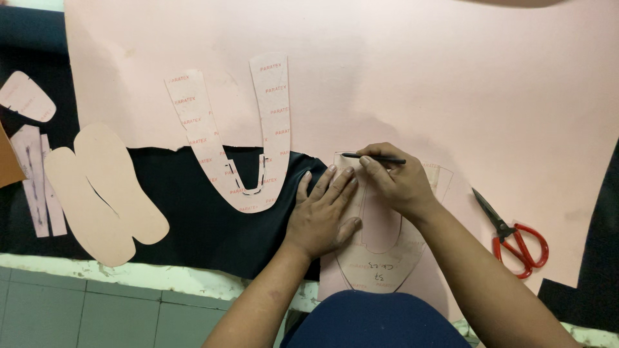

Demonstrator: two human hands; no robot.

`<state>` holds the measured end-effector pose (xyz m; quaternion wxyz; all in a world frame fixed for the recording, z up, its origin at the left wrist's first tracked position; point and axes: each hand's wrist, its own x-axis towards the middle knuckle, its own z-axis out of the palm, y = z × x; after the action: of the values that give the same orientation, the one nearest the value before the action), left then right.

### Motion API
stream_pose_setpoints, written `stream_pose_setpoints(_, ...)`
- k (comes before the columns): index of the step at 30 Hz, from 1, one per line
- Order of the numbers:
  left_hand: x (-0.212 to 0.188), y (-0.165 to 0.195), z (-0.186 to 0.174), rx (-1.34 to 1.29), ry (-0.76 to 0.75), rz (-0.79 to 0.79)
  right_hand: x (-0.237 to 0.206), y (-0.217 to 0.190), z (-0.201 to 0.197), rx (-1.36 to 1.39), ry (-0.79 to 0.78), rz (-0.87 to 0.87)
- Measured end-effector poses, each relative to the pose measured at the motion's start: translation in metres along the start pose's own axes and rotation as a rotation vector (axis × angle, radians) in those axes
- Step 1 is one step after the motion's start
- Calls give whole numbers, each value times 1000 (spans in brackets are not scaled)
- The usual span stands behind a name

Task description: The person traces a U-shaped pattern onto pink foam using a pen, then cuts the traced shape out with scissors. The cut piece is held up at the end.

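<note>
- A large pink sheet [400, 77] covers most of the dark surface [193, 225], its lower left edge torn away.
- On the sheet's lower part, near the front edge, lies a shoe-shaped paper template [380, 258], the thing being worked on; the step in hand looks like tracing its outline onto the sheet.
- The left hand [322, 216] lies flat, fingers [342, 183] spread and extended, gripping nothing, pressing the template's left side so it cannot slide.
- The right hand [396, 183] crosses over the template's top, wrist bent, fingers closed around a thin dark pen [374, 157] that points left along the upper edge.
- By my judgement, the next stroke needs the template kept pinned and the tip kept tight against its edge.
- A printed U-shaped cutout [258, 187] lies just left of the hands; two sole-shaped pieces [103, 193] overlap well to the left.
- Red-handled scissors [516, 235] rest on the sheet, right of the forearm.
</note>
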<state>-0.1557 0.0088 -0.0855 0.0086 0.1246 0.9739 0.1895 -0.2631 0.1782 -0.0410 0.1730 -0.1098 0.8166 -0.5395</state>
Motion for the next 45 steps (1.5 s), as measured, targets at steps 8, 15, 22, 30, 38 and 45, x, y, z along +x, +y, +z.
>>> stream_pose_setpoints(8,0,1,0,2,11,-1,-9,-15,-16,-200,63,26)
stream_pose_setpoints(15,1,3,0,-1,15,-7,-17,-10,-28,-226,94,78)
stream_pose_setpoints(22,1,2,0,-16,33,-4,-20,-5,-31,-208,114,38)
stream_pose_setpoints(30,1,1,0,-16,23,-12,-21,-4,-29,-208,130,62)
stream_pose_setpoints(38,0,4,-1,-9,26,-8,-51,20,-57,22,254,60)
stream_pose_setpoints(45,1,5,-1,3,4,9,-88,39,-71,-633,220,360)
